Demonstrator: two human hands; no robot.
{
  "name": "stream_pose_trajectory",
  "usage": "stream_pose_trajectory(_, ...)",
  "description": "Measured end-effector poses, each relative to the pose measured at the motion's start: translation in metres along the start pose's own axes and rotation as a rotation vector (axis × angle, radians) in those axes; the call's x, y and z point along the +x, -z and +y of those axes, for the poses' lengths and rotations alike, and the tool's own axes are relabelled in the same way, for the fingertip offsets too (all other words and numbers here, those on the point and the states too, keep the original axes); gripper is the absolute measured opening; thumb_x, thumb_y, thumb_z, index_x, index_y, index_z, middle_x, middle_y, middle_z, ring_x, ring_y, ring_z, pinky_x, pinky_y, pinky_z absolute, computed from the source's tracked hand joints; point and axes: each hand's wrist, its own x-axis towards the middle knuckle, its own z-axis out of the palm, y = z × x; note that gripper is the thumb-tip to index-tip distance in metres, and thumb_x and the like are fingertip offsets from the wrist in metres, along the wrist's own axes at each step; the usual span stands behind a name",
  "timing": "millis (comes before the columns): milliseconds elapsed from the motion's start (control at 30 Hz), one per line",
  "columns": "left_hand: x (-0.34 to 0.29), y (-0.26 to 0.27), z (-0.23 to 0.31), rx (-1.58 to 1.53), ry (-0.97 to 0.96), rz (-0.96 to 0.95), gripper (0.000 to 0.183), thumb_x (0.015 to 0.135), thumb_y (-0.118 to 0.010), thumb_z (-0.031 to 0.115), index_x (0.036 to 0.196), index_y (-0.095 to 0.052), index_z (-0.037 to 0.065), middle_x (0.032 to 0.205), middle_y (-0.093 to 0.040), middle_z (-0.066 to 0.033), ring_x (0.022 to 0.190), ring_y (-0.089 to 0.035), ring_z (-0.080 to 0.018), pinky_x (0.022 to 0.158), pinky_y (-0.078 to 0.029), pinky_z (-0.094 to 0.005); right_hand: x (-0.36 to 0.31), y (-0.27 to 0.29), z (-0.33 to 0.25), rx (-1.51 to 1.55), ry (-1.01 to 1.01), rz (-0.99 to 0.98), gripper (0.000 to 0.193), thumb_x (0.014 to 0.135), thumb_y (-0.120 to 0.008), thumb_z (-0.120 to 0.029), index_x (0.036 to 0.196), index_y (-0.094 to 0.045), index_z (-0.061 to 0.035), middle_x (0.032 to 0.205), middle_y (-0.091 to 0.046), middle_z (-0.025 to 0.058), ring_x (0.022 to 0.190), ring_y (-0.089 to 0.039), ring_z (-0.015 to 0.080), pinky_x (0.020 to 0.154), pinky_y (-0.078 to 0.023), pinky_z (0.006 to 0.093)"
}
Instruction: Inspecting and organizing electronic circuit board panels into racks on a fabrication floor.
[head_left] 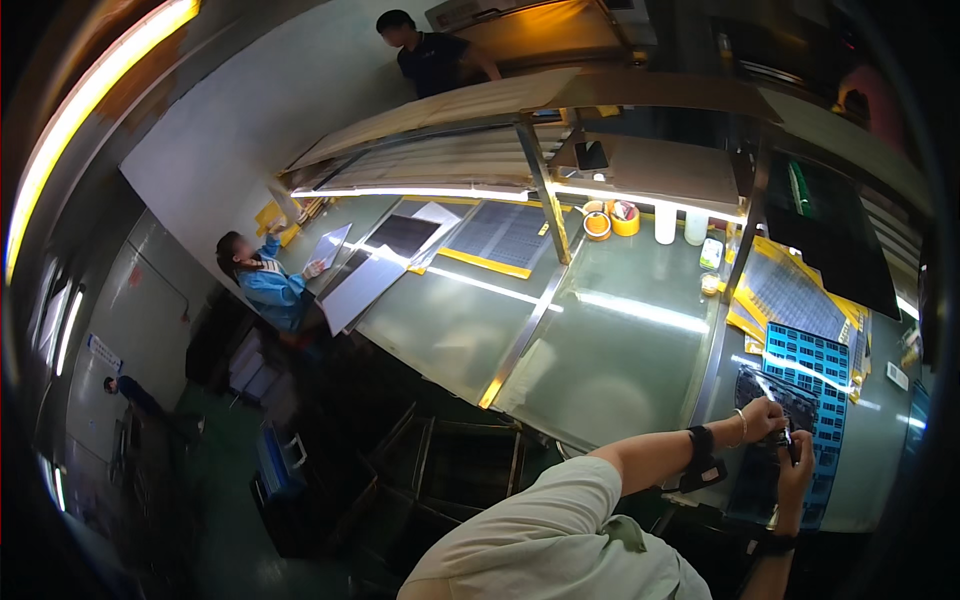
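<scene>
My left hand [762, 420], with a bracelet and a black band on its wrist, is closed at the right end of the glass-topped table. My right hand [795, 468] is closed just below it, the two nearly touching. Between them is a small dark, shiny item [783, 437], too small to name. Under and around my hands lies a glossy dark sheet [760, 385]. It overlaps a blue sheet [832, 400] printed with rows of dark rectangles, which lies flat on the table.
Yellow-edged patterned sheets [790, 285] lie beyond the blue sheet. Orange tape rolls [624, 220] and white bottles [664, 222] stand along the back, beneath a shelf [650, 165] on metal posts. At the far left, a person in blue [275, 290] handles sheets. Dark frames [465, 465] stand below the table.
</scene>
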Motion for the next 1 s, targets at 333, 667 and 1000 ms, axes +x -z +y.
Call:
stream_pose_trajectory(333, 0.025, -0.002, 0.046, 0.065, -0.193, 0.15, 0.023, 0.077, -0.06, 0.016, 0.064, -0.055, -0.003, 0.059, -0.055, -0.0168, 0.054, -0.055, -0.0266, 0.054, -0.041, -0.0367, 0.016, 0.025, -0.01, -0.206, 0.133, 0.077, 0.015, 0.075, -0.058, -0.007, 0.079, -0.047, 0.0016, 0.08, -0.047, 0.0142, 0.074, -0.046, 0.03, 0.069, -0.037, 0.0397)
stream_pose_trajectory(667, 0.024, 0.038, 0.12, -0.07, -0.412, 0.273, 0.019, 0.083, -0.054, 0.013, 0.072, -0.056, -0.002, 0.064, -0.059, -0.0125, 0.057, -0.058, -0.0221, 0.056, -0.045, -0.0303, -0.035, 0.056, 0.019, -0.741, 0.512, 0.429, 0.006, 0.077, -0.057, -0.003, 0.074, -0.053, -0.0005, 0.132, -0.04, 0.0147, 0.125, -0.03, 0.0388, 0.1, -0.027, 0.0489)
stream_pose_trajectory(1000, -0.043, 0.124, 0.187, 0.356, -0.733, 0.405, 0.018, 0.073, -0.045, -0.008, 0.081, -0.06, 0.0, 0.075, -0.063, -0.0107, 0.073, -0.063, -0.0205, 0.069, -0.049, -0.0306, -0.065, 0.058, 0.048, -0.065, -0.045, 0.575, 0.008, 0.08, -0.059, -0.005, 0.082, -0.06, 0.002, 0.083, -0.063, 0.0111, 0.077, -0.059, 0.0199, 0.069, -0.045, 0.0289)
